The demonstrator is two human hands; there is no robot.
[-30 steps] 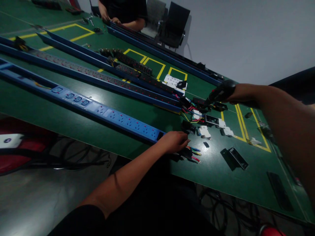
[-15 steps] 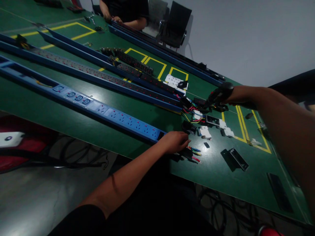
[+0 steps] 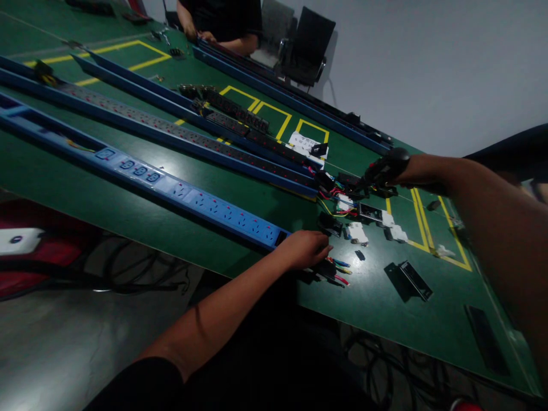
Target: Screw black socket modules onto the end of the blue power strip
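Note:
My left hand (image 3: 306, 249) rests at the right end of a blue power strip (image 3: 218, 211). Its fingers are curled, and whatever they grip is hidden under them. Coloured wires (image 3: 341, 270) with bare-looking ends stick out just beyond the fingertips. Farther right, my right hand (image 3: 406, 170) is closed around a black power screwdriver (image 3: 383, 166), whose tip points down among dark parts and wiring. Between the hands lie white modules (image 3: 356, 233), a black housing (image 3: 330, 224) and a small display module (image 3: 370, 212).
More long blue strips (image 3: 192, 137) lie across the green table (image 3: 265, 285). A black framed part (image 3: 416, 279) and a dark flat piece (image 3: 486, 339) are at the right. A paper sheet (image 3: 307, 142) lies behind. Across the table sits another person (image 3: 222, 25).
The view has shifted very slightly. Both hands keep nearly the same places, the left at the strip's end and the right on the power screwdriver.

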